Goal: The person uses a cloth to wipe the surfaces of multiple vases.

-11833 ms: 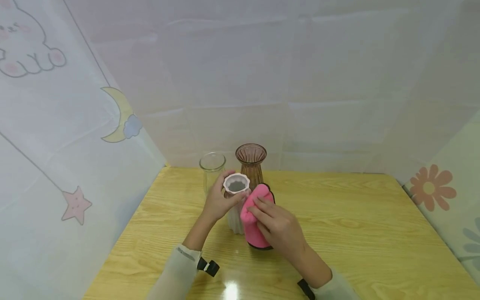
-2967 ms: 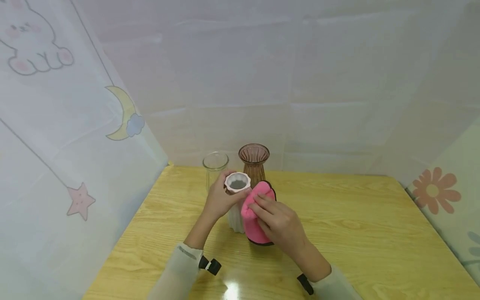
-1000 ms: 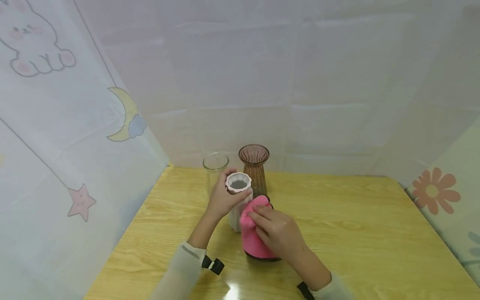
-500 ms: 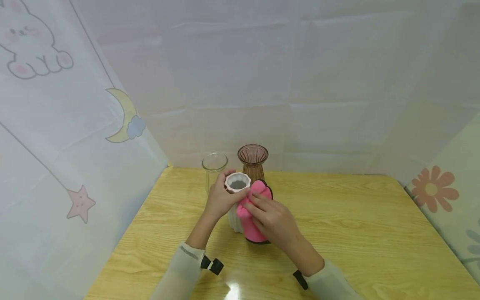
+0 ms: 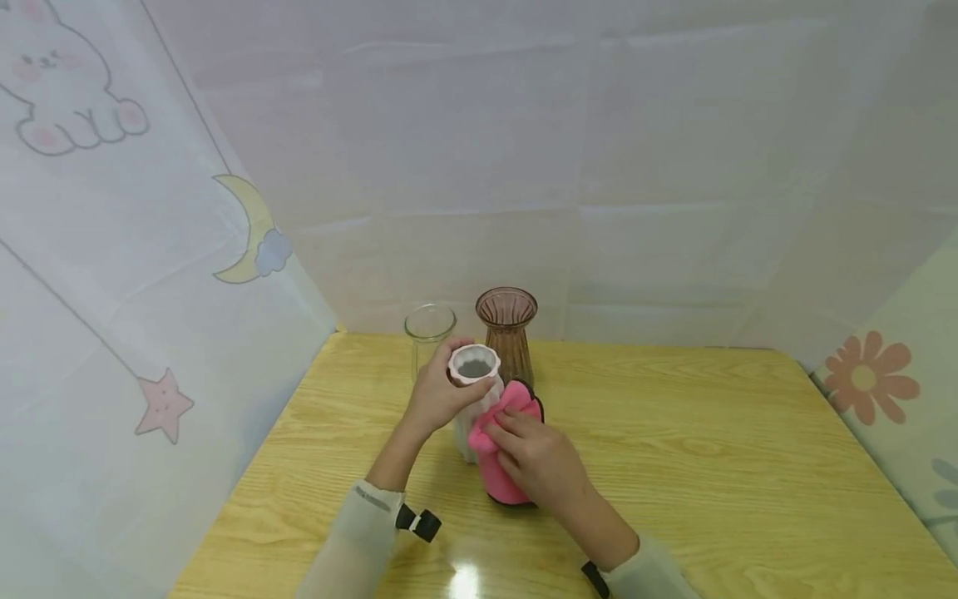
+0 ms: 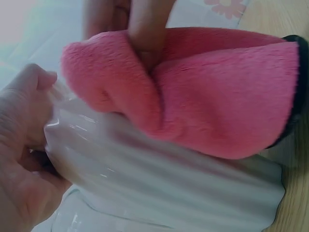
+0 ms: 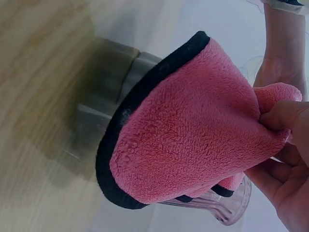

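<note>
A white ribbed vase (image 6: 159, 179) with a scalloped rim stands upright on the table, its grey inside showing from above. My left hand (image 5: 436, 394) grips it around the neck, thumb on the near side. In my right hand (image 5: 540, 457) is a folded pink cloth (image 7: 193, 130) with black edging, pinched between thumb and fingers. The cloth lies against the right side of the vase, as the left wrist view shows, and covers part of the ribs. Its loose lower end hangs toward the table.
Close behind the white vase stand a clear glass vase (image 5: 430, 323) at the left and a purple-brown ribbed glass vase (image 5: 507, 320) at the right. The wooden table (image 5: 711, 449) meets a pale fabric backdrop (image 5: 674, 249) at its rear edge.
My right hand with the cloth dips lower, rises toward the vase's neck, then slides slightly down again along its side. My left hand keeps its grip and the vase stays in place.
</note>
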Motion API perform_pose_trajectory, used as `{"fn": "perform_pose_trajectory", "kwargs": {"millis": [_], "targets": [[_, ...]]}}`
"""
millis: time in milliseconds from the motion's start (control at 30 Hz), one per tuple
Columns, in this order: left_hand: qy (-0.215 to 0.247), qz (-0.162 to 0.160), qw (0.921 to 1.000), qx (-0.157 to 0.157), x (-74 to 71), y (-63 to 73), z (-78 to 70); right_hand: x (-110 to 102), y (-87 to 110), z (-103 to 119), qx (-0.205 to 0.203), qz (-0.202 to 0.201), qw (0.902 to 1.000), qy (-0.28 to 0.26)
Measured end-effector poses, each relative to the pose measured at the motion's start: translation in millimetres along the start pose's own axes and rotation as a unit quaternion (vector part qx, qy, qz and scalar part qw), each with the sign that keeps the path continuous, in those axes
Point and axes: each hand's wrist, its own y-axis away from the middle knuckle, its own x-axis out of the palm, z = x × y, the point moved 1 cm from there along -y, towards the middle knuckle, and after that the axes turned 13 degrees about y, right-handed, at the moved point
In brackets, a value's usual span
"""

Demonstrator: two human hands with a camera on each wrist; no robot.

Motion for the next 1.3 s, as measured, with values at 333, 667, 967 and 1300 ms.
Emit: {"fn": "perform_pose_trajectory", "kwargs": {"millis": [333, 667, 967, 1300], "targets": [[0.025, 0.048, 0.9986, -0.004, -5.9, -2.5, 3.4, 5.2, 10.1, 12.3, 0.006, 0.034, 0.9994, -0.002], [0.076, 0.102, 0.9919, 0.004, -8.8, -7.8, 7.3, 8.2, 16.7, 18.8, 0.01, 0.115, 0.9932, -0.012], [0.084, 0.053, 0.9939, 0.048, -1.3, 0.5, 15.3, -11.8, 10.4, 7.6, -0.009, 0.037, 0.9993, 0.002], [-0.015, -0.046, 0.9986, 0.023, 13.3, 8.8, -0.9, -33.5, -13.6, -13.9, -0.031, -0.045, 0.9985, -0.005]]}}
